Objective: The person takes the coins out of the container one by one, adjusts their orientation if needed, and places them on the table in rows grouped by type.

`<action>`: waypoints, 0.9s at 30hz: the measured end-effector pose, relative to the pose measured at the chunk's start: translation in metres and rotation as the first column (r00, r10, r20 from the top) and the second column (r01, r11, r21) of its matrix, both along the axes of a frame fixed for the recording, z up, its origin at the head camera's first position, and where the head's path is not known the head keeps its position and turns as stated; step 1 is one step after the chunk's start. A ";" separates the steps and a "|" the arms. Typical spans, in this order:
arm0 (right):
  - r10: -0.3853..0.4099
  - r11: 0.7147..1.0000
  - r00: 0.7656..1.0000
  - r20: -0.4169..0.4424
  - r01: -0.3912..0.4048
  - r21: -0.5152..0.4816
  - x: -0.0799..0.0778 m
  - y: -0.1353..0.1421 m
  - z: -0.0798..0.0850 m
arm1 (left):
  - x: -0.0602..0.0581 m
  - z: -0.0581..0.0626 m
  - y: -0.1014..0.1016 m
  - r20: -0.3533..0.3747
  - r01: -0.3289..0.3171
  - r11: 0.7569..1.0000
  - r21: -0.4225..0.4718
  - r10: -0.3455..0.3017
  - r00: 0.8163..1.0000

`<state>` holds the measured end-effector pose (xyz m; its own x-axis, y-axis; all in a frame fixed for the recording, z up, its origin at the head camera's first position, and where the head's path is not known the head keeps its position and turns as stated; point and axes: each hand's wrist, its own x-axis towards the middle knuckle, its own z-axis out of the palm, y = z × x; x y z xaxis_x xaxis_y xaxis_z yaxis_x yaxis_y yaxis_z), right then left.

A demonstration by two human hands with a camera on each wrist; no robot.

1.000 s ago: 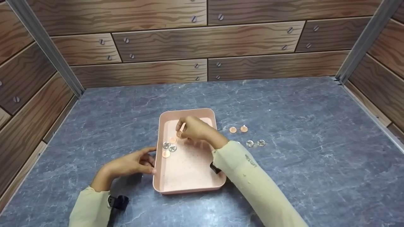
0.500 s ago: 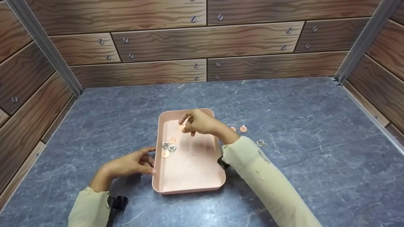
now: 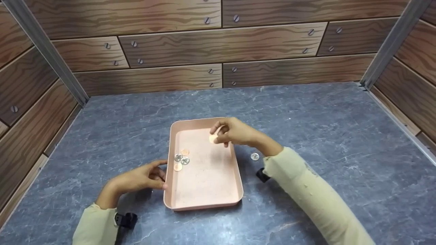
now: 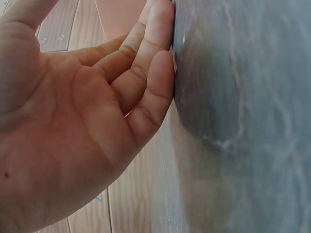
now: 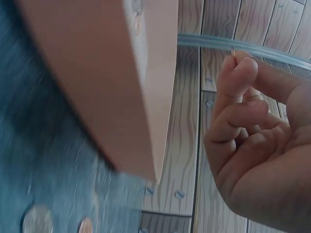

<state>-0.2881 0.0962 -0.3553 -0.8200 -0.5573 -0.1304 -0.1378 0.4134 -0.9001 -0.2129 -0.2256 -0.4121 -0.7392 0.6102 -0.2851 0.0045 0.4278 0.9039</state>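
The right hand (image 3: 236,132) pinches a copper-coloured coin (image 3: 212,138) over the pink tray (image 3: 206,185), near its far right corner. The left hand (image 3: 138,177), loosely curved, touches its left edge; four coins (image 3: 185,161) lie inside.

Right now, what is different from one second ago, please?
The right hand moved rightward above the pink tray, carrying a copper-coloured disc it already pinched. The left hand stayed at the tray's left side, and the four discs inside stayed put.

Booth-like wkspace, wood-print walls (image 3: 177,46), marbled tbl (image 3: 316,126)
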 end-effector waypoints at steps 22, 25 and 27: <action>-0.159 0.978 0.987 0.009 0.157 0.141 -0.013 0.114 -0.020 | 0.002 0.001 -0.001 0.000 -0.001 1.000 -0.007 0.001 1.000; -0.191 0.972 0.982 0.012 0.187 0.143 -0.016 0.127 -0.026 | 0.002 0.001 -0.001 0.006 0.000 1.000 0.000 0.000 1.000; -0.208 0.968 0.978 0.004 0.205 0.146 -0.018 0.136 -0.030 | 0.001 0.000 -0.001 0.009 0.002 1.000 0.002 -0.002 1.000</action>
<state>-0.3057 0.2320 -0.3848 -0.9118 -0.3503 -0.2141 -0.0188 0.5567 -0.8305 -0.2117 -0.2264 -0.4117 -0.7355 0.6122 -0.2903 -0.0024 0.4261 0.9047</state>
